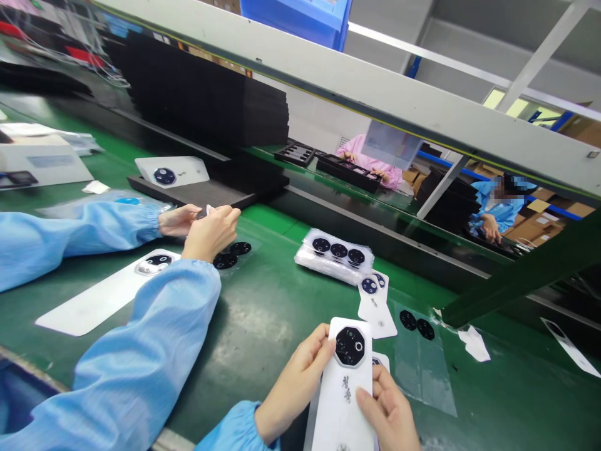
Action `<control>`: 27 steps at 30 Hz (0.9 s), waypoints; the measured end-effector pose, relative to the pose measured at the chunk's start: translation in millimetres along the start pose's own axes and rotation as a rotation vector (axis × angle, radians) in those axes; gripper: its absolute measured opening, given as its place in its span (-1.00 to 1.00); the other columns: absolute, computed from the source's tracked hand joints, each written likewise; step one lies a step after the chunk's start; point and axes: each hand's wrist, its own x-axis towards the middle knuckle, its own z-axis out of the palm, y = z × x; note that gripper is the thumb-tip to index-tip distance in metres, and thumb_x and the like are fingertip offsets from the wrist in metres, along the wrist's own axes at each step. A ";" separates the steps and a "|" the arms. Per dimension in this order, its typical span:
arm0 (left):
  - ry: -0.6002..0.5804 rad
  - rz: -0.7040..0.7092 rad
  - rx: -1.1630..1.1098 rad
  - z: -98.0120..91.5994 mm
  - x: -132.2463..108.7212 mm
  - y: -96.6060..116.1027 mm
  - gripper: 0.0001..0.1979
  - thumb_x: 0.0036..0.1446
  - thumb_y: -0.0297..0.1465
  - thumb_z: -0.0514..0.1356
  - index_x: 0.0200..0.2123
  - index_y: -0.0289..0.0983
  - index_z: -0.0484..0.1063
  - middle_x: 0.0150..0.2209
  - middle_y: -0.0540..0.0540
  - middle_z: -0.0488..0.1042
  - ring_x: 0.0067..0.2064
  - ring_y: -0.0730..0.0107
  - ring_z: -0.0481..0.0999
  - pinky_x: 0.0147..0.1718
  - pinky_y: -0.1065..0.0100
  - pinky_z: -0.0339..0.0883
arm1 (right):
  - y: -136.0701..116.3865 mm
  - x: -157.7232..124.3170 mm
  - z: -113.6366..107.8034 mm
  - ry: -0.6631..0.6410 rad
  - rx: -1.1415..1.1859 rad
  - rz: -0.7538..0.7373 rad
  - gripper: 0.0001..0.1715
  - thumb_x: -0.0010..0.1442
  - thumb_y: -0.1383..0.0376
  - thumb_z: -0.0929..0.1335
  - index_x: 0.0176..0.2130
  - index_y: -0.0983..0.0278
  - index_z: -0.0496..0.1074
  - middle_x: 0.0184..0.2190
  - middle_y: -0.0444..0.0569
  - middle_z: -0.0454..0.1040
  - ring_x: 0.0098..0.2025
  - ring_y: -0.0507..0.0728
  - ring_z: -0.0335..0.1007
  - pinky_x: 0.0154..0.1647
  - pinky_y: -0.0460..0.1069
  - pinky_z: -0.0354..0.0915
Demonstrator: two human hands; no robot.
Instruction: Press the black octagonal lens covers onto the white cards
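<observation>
I hold a white phone back cover (345,401) with a black octagonal camera plate (350,346) at its top, low in the middle of the head view. My left hand (293,383) is closed on its left edge, with the thumb beside the camera plate. My right hand (389,414) grips the lower right side, its thumb pressed on the white face. Another white cover (381,359) peeks out from under the held one. Just beyond lie more small white covers (375,304) on the green belt (263,319).
A co-worker's blue-sleeved hands (201,227) work at the left, beside a long white cover (103,294) and black discs (232,254). Also there: a bag of black camera rings (335,254), clear film with two discs (417,327), a paper scrap (474,343) and stacked black trays (206,100).
</observation>
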 end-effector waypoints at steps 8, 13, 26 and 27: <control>0.003 -0.021 -0.015 0.7 0.8 1.6 -0.71 0.16 -0.12 0.06 -0.36 -0.25 0.28 -0.44 0.05 0.28 -0.38 0.42 0.25 -0.40 0.43 0.16 | 1.3 1.1 1.3 0.000 0.012 0.012 -0.57 -0.10 0.04 0.48 -0.35 0.26 0.36 -0.48 -0.01 0.55 -0.40 0.20 0.49 -0.36 0.04 0.38; 0.025 -0.025 -0.003 -0.5 1.3 -0.1 -0.71 0.16 -0.13 0.07 -0.38 -0.25 0.29 -0.43 0.04 0.28 -0.37 0.41 0.25 -0.39 0.44 0.16 | 2.1 2.4 1.3 0.003 0.009 0.022 -0.56 -0.11 0.03 0.48 -0.37 0.25 0.35 -0.49 -0.03 0.54 -0.40 0.21 0.49 -0.37 0.03 0.38; 0.040 -0.010 0.025 -0.5 -0.3 4.0 -0.69 0.15 -0.10 0.07 -0.37 -0.24 0.29 -0.43 0.04 0.30 -0.35 0.39 0.26 -0.38 0.42 0.15 | 8.1 4.4 0.4 0.026 -0.045 -0.003 -0.53 -0.10 -0.02 0.47 -0.36 0.26 0.35 -0.46 -0.02 0.56 -0.50 0.14 0.46 -0.46 -0.03 0.33; 0.037 -0.007 0.026 -0.5 -0.2 4.3 -0.70 0.15 -0.11 0.06 -0.37 -0.24 0.29 -0.43 0.04 0.30 -0.35 0.39 0.26 -0.37 0.42 0.15 | 8.5 4.5 0.2 0.023 -0.047 -0.003 -0.53 -0.10 -0.02 0.46 -0.36 0.25 0.35 -0.46 -0.02 0.56 -0.50 0.13 0.45 -0.47 -0.04 0.32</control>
